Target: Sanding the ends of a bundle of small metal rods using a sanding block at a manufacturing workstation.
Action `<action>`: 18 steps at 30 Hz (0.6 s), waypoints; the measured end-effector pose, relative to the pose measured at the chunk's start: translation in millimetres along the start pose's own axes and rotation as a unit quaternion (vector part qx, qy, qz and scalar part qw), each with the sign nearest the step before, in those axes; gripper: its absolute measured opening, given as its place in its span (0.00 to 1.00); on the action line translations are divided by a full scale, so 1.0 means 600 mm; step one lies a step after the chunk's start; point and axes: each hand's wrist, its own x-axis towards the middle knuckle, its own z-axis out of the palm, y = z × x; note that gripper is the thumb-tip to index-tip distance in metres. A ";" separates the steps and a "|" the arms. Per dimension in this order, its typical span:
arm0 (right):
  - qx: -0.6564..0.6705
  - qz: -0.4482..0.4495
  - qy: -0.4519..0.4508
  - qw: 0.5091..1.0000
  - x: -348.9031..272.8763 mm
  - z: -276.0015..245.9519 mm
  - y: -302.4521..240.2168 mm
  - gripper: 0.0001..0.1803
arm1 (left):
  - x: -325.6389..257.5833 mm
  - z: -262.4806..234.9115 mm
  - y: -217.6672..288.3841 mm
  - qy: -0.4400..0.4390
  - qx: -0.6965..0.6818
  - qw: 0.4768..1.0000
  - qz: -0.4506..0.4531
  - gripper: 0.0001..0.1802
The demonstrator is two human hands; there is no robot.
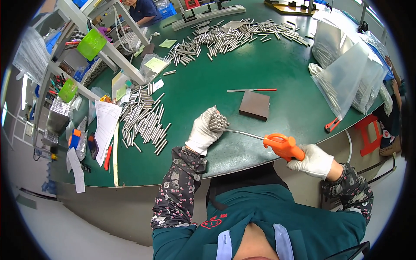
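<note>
- Head view, looking down: a round green table (260, 69) with a smooth matte top fills the scene, its near curved edge just in front of the person.
- The left hand (203, 132), in a white knit glove, is clenched around a bundle of metal rods (218, 121). The rods are short, thin, silvery cylinders packed side by side; their round ends face up and to the right, so the bundle's long axis tilts up and away from the palm. The bundle sits above the table's near edge.
- The right hand (315, 161), also in a white glove, grips the handle of an orange air blow gun (284, 146) made of glossy plastic. It hangs just off the table's near edge, to the right.
- The gun's thin steel nozzle (242, 133) runs nearly level, pointing left, and its tip meets the rod ends.
- A flat dark brown square block (255, 105) lies on the table just beyond the bundle.
- Loose silvery rods (145, 117) lie heaped on the table's left side.
- More rods (234, 37) spread along the far edge.
- Clear plastic bags (346, 73) stand at the right edge.
</note>
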 end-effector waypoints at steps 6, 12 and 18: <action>0.029 0.036 0.021 0.999 0.000 -0.004 0.016 0.15 | 0.002 -0.010 0.002 -0.058 -0.168 0.981 -0.074 0.10; 0.072 0.020 -0.017 0.997 0.001 -0.001 0.018 0.14 | 0.001 -0.014 -0.019 -0.030 0.190 0.966 0.171 0.07; 0.003 0.062 -0.002 0.998 0.000 -0.008 0.004 0.14 | 0.020 -0.056 -0.020 -0.138 -0.114 0.983 -0.032 0.23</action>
